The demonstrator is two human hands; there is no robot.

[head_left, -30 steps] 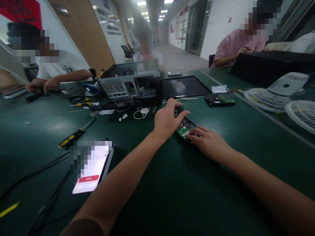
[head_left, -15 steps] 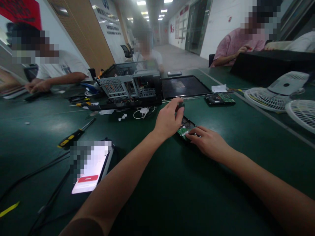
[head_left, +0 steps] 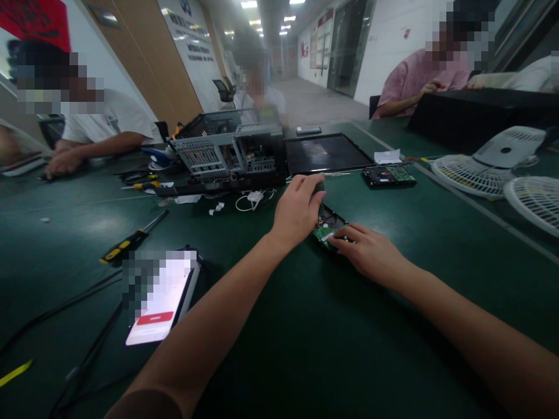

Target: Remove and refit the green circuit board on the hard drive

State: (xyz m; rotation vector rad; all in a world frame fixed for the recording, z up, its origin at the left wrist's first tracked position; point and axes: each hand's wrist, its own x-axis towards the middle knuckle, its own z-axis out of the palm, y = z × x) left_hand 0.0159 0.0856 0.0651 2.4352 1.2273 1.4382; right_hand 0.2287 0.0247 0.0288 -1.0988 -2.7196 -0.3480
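Green table, and well short of its far edge lies the small circuit-board unit! Right hand clamps its right side, left hand curls around a dark handle by its far end, the hands near but apart; an opened computer case stands beyond.

On the dark green tabletop, at our left, we see a bright rectangular phone with a red button on its screen, and beyond it a black-and-yellow-handled screwdriver with a metal shaft. Farther back we find an open grey-and-black metal computer case, a flat black rectangular panel beside it and a thin white cable in front. To our right lie two round white slatted plastic guards, near a big black box.
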